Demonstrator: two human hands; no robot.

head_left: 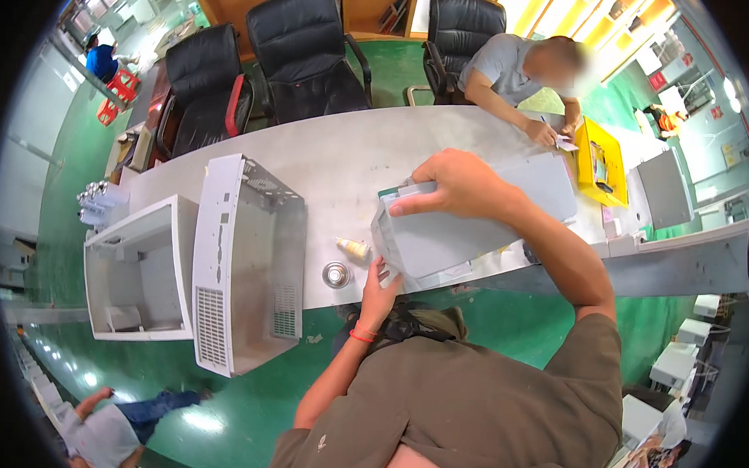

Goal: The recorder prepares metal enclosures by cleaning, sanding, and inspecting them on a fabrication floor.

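Grey plastic is pretty much everything here. The person has a grey panel (465, 237) lying flat at the near edge of the long grey table (344, 159), and both hands are on it. The right hand (455, 183) comes over the top and is closed on the panel's far left corner, fingers wrapped down over the edge. The left hand (381, 288) comes up from below the table edge and pinches the near left corner, thumb on top; there's a red band on that wrist.

Just left of the panel sits a small yellowish bottle (353, 248), and a round metal cup (337, 275) is right next to it, closer to the table edge. Further left, two white machine housings stand open side up: the taller one (246, 262) hangs a bit over the table edge, the boxier one (138, 267) is beside it.

Across the table another person in a grey shirt (504, 65) leans over some paper, with a yellow tray (600, 159) just beside them. Three black office chairs (307, 50) stand behind the table on the green floor.
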